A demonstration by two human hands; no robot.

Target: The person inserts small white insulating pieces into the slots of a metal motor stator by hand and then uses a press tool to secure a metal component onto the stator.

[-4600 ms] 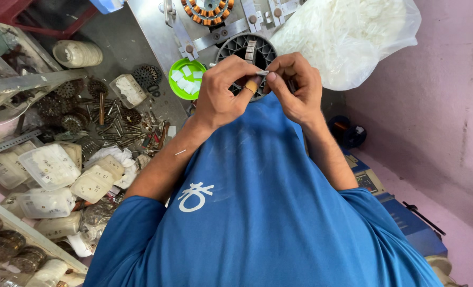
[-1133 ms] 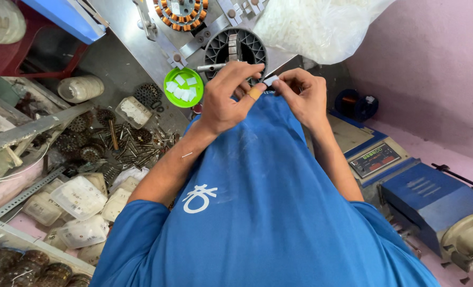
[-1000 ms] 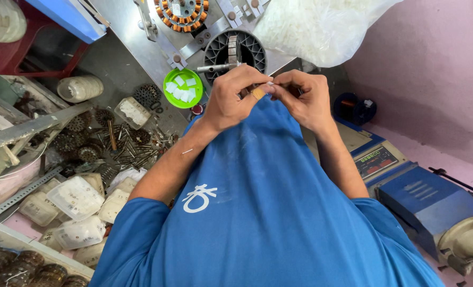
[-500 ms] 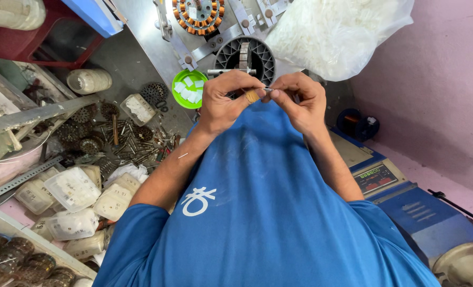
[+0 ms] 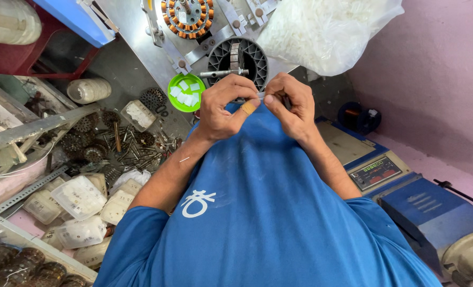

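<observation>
while both hands meet just below the dark slotted wheel [image 5: 237, 57], left hand [image 5: 223, 106] & right hand [image 5: 292, 103] have fingertips pinched together on a small pale strip [image 5: 261, 95], held taut btwn them, w/ green dish [image 5: 186, 91] of white bits near the left.

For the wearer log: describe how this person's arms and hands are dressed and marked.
Both arms are bare below short blue sleeves of a blue shirt bearing a white emblem. The left hand has a tan adhesive bandage on one finger; the right hand is bare, without gloves.
</observation>
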